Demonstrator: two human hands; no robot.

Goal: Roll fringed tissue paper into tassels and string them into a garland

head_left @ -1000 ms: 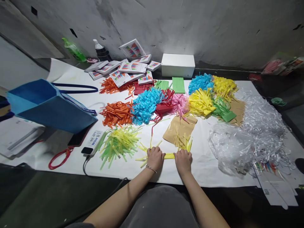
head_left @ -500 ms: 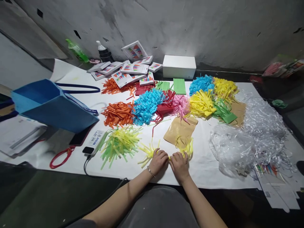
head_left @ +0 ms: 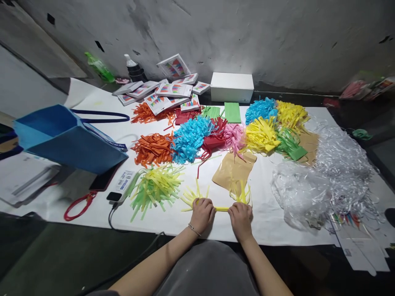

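Between my hands runs a yellow paper tassel (head_left: 221, 209), its middle rolled into a narrow band and its cut strips fanning out at both ends. My left hand (head_left: 203, 214) is closed on the left part of the band, and my right hand (head_left: 241, 220) is closed on the right part. Both press low on the white-covered table. Just beyond my right hand lies a brown paper bag (head_left: 226, 168), partly overlapped by the yellow fringe. Left of my left hand rests a pile of yellow and pale green tassels (head_left: 157, 187).
Orange tassels (head_left: 153, 149), blue tassels (head_left: 191, 137) and yellow tassels (head_left: 262, 135) lie in a row behind. At right sits a crinkled clear plastic bag (head_left: 299, 193) beside silvery strips (head_left: 344, 160). A blue bag (head_left: 70, 135), power bank (head_left: 125, 183) and white box (head_left: 232, 87) stand around.
My hands have moved apart along the yellow tassel, the left slightly left and the right to the right. More of the rolled yellow band shows between them.
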